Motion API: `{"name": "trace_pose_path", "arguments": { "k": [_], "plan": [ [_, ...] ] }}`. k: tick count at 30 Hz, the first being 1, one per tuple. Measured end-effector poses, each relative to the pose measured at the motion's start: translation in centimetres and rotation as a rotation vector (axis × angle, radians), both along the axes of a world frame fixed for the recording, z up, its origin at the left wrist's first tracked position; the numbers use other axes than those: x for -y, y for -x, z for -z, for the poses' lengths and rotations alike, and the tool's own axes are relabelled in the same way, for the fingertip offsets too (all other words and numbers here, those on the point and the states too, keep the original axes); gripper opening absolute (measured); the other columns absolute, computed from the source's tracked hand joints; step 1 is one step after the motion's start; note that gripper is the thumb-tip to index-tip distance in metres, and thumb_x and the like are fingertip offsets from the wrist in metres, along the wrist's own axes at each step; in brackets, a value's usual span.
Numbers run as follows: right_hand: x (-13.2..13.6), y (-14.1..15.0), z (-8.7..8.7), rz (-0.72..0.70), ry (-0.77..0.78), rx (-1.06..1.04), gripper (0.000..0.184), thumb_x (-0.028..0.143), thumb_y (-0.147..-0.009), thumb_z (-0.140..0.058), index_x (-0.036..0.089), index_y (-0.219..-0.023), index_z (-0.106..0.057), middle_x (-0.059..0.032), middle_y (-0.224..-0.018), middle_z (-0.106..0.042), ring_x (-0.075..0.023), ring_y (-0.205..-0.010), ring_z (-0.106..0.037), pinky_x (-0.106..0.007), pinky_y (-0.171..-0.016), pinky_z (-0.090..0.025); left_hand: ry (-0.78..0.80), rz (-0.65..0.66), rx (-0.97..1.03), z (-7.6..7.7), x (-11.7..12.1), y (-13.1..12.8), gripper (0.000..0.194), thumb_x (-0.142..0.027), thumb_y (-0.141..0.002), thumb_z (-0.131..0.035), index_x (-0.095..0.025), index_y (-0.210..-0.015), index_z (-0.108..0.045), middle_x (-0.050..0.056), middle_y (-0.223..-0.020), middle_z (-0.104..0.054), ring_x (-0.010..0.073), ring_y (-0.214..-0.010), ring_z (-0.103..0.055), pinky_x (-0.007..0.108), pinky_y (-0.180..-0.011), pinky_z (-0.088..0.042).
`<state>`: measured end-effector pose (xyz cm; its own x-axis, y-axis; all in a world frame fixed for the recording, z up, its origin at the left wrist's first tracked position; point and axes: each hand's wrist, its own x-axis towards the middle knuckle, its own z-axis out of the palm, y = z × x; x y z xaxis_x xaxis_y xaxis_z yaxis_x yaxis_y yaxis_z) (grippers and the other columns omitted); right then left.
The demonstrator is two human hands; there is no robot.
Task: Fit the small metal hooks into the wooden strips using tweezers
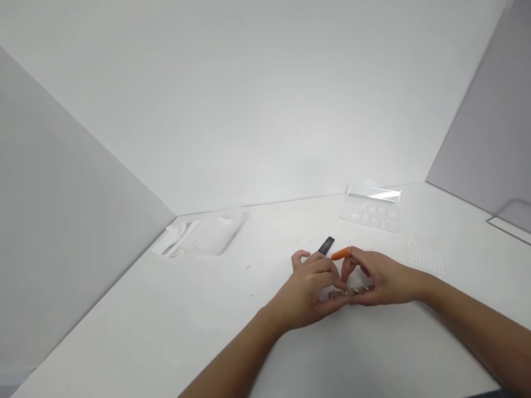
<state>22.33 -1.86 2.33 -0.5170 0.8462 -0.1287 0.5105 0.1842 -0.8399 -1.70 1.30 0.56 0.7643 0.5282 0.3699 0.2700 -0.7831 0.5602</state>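
Note:
Both hands meet low and right of centre, pinching a narrow strip with brown and shiny segments (360,290) just above the white table. My left hand (313,287) is closed on the strip's left end, thumb below and fingertips above. My right hand (379,276) grips its right end, with an orange finger cot (341,254) on the index finger. The fingers cover much of the strip, so its exact kind is unclear. Behind my left hand a flat black bar (327,245) sticks out, its lower end hidden.
A clear compartment box (371,213) with white pieces inside stands at the back right. Nearer lies a sheet of small white dots (426,258). Clear plastic packaging (219,235) and white strips (172,239) lie at the left. A grey frame (510,229) leans at the right wall.

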Motion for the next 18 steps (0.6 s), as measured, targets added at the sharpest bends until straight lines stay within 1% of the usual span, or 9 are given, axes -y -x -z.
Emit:
{"name": "trace_pose_path", "arguments": {
  "k": [4, 7, 11, 15, 18],
  "plan": [
    [-0.12, -0.04, 0.08, -0.025, -0.018, 0.029, 0.058, 0.043, -0.084, -0.08, 0.031, -0.135, -0.054, -0.0013, -0.111, -0.072, -0.0182, -0.088, -0.068, -0.029, -0.068, -0.052, 0.023, -0.015, -0.027, -0.07, 0.08, -0.06, 0.006, -0.028, -0.088, -0.081, -0.029, -0.092, -0.077, -0.004, -0.089, -0.068, 0.0167, -0.095, -0.063, 0.042, -0.103, -0.023],
    [-0.16, -0.02, 0.1, -0.042, -0.037, 0.032, 0.057, 0.039, -0.084, -0.079, 0.031, -0.134, -0.053, 0.0006, -0.105, -0.074, -0.0194, -0.093, -0.068, -0.03, -0.072, -0.052, 0.059, -0.038, -0.033, -0.12, 0.19, -0.16, 0.007, -0.027, -0.086, -0.084, -0.028, -0.086, -0.076, -0.005, -0.09, -0.07, 0.0172, -0.096, -0.063, 0.043, -0.104, -0.022],
    [-0.11, 0.04, 0.05, -0.038, -0.05, 0.046, 0.053, 0.034, -0.084, -0.079, 0.031, -0.131, -0.054, 0.0016, -0.103, -0.074, -0.0197, -0.095, -0.068, -0.029, -0.072, -0.051, 0.103, -0.055, -0.032, -0.07, 0.26, -0.3, 0.013, -0.026, -0.083, -0.086, -0.026, -0.079, -0.074, -0.006, -0.09, -0.073, 0.0182, -0.097, -0.064, 0.045, -0.104, -0.022],
    [-0.06, 0.05, -0.03, -0.046, -0.066, 0.061, 0.052, 0.035, -0.085, -0.078, 0.031, -0.132, -0.055, 0.0023, -0.101, -0.075, -0.0197, -0.093, -0.069, -0.031, -0.075, -0.051, 0.082, -0.066, -0.02, -0.01, 0.29, -0.45, 0.016, -0.024, -0.082, -0.087, -0.026, -0.075, -0.072, -0.007, -0.087, -0.075, 0.0189, -0.095, -0.063, 0.047, -0.102, -0.023],
    [-0.07, 0.05, -0.05, -0.052, -0.072, 0.062, 0.05, 0.036, -0.086, -0.077, 0.03, -0.131, -0.055, 0.0016, -0.101, -0.075, -0.0203, -0.093, -0.069, -0.031, -0.074, -0.051, 0.05, -0.082, -0.018, -0.09, 0.4, -0.63, 0.016, -0.023, -0.082, -0.087, -0.026, -0.074, -0.073, -0.007, -0.086, -0.076, 0.0197, -0.094, -0.061, 0.048, -0.1, -0.023]
  ]
}}
